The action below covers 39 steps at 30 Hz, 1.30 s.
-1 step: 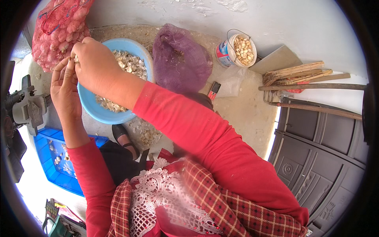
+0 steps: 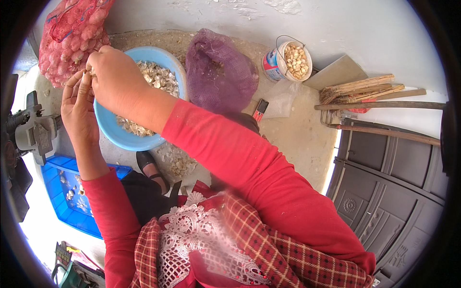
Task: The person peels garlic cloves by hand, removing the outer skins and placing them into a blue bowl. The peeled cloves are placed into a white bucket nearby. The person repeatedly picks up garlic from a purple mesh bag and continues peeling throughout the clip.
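Observation:
My left hand [image 2: 80, 108] and my right hand [image 2: 115, 74] meet above the left rim of a light blue basin [image 2: 106, 129], which holds pale, papery garlic skins [image 2: 161, 77]. A small pale garlic clove [image 2: 92, 71] shows at the fingertips, pinched by my left thumb and fingers. My right hand is closed against it with the wrist bent. Its fingers are mostly hidden behind the back of the hand, so I cannot make out what else they grip. Just beyond my hands, a red mesh bag [image 2: 77, 36] is full of garlic bulbs.
A purple mesh sack [image 2: 218, 72] lies right of the basin. Behind it stands a bucket [image 2: 272, 66] of peeled cloves. A phone [image 2: 260, 110], brooms [image 2: 360, 89] and a long-handled fork [image 2: 384, 106] are to the right. A blue crate [image 2: 60, 197] sits at left, near my shoe [image 2: 151, 170].

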Each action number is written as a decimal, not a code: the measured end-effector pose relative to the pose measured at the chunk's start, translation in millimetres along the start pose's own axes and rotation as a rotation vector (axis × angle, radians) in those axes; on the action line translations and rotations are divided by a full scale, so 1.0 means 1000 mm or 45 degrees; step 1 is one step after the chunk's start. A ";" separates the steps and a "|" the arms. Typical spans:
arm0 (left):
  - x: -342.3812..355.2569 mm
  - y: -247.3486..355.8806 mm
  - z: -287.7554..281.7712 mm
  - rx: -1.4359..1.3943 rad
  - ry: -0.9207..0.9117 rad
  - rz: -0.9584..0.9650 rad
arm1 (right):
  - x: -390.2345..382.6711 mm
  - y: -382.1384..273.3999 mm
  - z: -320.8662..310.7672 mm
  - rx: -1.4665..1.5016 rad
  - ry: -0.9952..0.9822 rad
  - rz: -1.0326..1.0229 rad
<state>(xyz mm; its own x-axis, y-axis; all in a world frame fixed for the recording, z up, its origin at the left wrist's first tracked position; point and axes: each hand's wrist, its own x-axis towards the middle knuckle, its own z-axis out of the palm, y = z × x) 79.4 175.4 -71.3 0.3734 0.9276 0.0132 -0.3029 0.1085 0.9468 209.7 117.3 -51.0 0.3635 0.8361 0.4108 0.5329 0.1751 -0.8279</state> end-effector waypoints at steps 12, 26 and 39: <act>-0.003 0.001 -0.005 0.436 0.005 0.124 | 0.001 0.000 -0.001 -0.091 -0.111 -0.065; 0.005 -0.011 -0.019 0.035 0.091 0.151 | 0.006 -0.003 0.004 0.220 0.074 -0.074; 0.005 -0.013 -0.019 -0.287 0.048 0.025 | 0.009 -0.006 -0.002 0.604 -0.025 0.314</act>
<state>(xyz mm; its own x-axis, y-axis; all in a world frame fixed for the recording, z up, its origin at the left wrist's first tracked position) 68.8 185.9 -89.3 0.3339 0.9425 0.0146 -0.4998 0.1639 0.8505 211.5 122.9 -41.0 0.4178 0.8908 0.1785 0.0275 0.1840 -0.9825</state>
